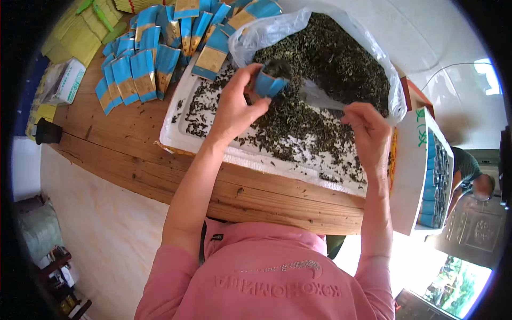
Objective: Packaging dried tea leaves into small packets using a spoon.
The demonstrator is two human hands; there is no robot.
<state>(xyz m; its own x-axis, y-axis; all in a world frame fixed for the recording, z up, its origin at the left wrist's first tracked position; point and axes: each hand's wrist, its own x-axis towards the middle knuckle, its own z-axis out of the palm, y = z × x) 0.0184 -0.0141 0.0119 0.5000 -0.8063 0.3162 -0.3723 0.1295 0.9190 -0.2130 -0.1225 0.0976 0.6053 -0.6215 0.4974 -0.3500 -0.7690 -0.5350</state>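
Note:
My left hand [237, 104] is closed around a small blue paper packet [270, 84]. The packet's mouth is open upward, and dark dried leaves, like loose tea, show in it. To the right, my right hand [368, 125] is curled shut over the tray with thumb and fingertips together. A greyish, partly see-through piece [320, 98] reaches to its fingertips; I cannot tell if it is a tool or plastic. Behind both hands, a clear plastic bag [272, 32] lies open with a large heap of dried leaves [341, 53]. Leaves also lie scattered in the white foam tray [229, 154].
Many blue and gold packets [141, 74] stand and lie at the back left of the wooden table [133, 144]. A white box [413, 176] of upright packets stands at the right. A black cup [48, 132] is at the left edge. Another person [469, 170] is far right.

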